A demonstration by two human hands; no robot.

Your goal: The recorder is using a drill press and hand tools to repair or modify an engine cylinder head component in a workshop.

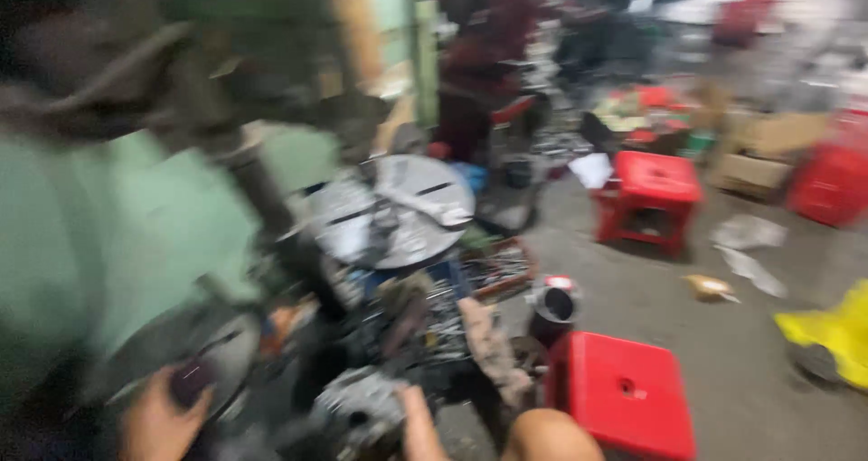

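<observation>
At the bottom left of a blurred workshop view, the person's left hand (161, 420) is raised with its back toward the camera, and its fingers (185, 398) are curled around a small dark knob-like object (192, 380), grasping it against the edge of a round grey metal disc (194, 339). Lower centre, the right hand (418, 425) reaches forward, palm side down, beside a silvery metal part (357, 407) near the frame's bottom edge; the blur hides whether its fingers are clenched or released, so I cannot tell. Just right of that hand, a bare knee (547, 436) shows. Above the hands, a large pale green machine (108, 226) fills the left side, with a dark lever (253, 176) slanting down across it, and a round slotted metal plate (398, 208) sits behind. A dirty rag (493, 348) hangs over cluttered metal pieces. On the concrete floor (759, 380), one red plastic stool (624, 393) stands near the knee and another red stool (653, 194) well apart.
</observation>
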